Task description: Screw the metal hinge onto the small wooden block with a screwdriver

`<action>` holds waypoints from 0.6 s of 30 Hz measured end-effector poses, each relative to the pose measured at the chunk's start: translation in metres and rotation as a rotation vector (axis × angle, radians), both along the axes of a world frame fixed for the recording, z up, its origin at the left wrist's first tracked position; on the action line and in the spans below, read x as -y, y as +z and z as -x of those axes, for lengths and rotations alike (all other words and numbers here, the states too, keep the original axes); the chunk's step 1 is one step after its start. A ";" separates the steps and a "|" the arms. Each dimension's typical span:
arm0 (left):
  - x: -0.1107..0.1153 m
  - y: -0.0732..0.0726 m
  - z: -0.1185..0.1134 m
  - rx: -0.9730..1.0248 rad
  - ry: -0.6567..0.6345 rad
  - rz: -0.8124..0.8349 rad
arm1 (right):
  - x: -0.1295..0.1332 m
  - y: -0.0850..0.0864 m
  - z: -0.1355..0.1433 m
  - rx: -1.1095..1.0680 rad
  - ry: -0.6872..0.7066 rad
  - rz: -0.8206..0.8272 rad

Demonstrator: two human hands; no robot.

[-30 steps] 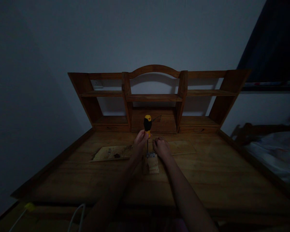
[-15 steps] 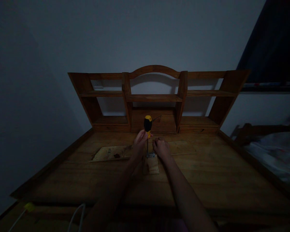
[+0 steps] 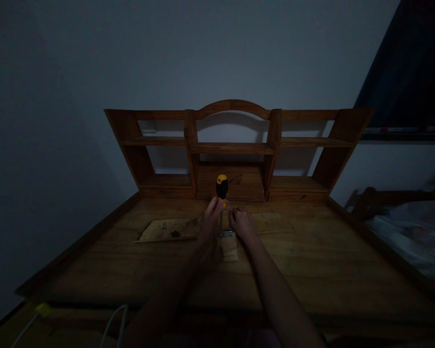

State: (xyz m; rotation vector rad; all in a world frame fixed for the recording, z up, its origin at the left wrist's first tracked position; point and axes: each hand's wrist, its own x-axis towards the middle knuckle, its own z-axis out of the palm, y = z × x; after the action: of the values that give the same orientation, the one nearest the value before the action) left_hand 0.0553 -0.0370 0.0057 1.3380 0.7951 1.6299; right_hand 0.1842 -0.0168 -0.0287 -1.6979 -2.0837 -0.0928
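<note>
My left hand (image 3: 210, 215) is closed around the lower end of the yellow and black handle of a screwdriver (image 3: 222, 187). The screwdriver stands upright, its shaft running down to a small metal hinge (image 3: 225, 233). Under the hinge's near side lies a short wooden piece (image 3: 229, 250). My right hand (image 3: 242, 221) rests just right of the shaft with its fingers curled; whatever is under or between them is hidden. Behind both hands a long wooden board (image 3: 170, 230), rough at its left end, lies across the desk.
A wooden desk (image 3: 322, 270) carries a shelf unit (image 3: 232, 148) along its back edge, against a pale wall. White cables (image 3: 114, 321) hang at the front left. Off to the right, a bed with pale bedding (image 3: 416, 232) is dimly visible.
My left fingers have shifted slightly on the screwdriver handle. The screwdriver stays upright over the hinge, and my right hand keeps its place.
</note>
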 end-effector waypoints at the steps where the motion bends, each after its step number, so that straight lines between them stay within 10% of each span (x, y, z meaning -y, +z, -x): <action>1: 0.001 0.001 -0.001 0.021 -0.023 0.012 | 0.000 0.000 0.000 0.000 -0.001 0.000; 18: -0.002 -0.001 -0.004 0.089 -0.081 0.011 | -0.001 -0.001 0.000 -0.001 -0.003 0.011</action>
State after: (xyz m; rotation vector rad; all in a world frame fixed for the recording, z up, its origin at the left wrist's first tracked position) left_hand 0.0591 -0.0349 0.0042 1.2645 0.6872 1.6070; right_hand 0.1838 -0.0153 -0.0293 -1.7072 -2.0851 -0.0815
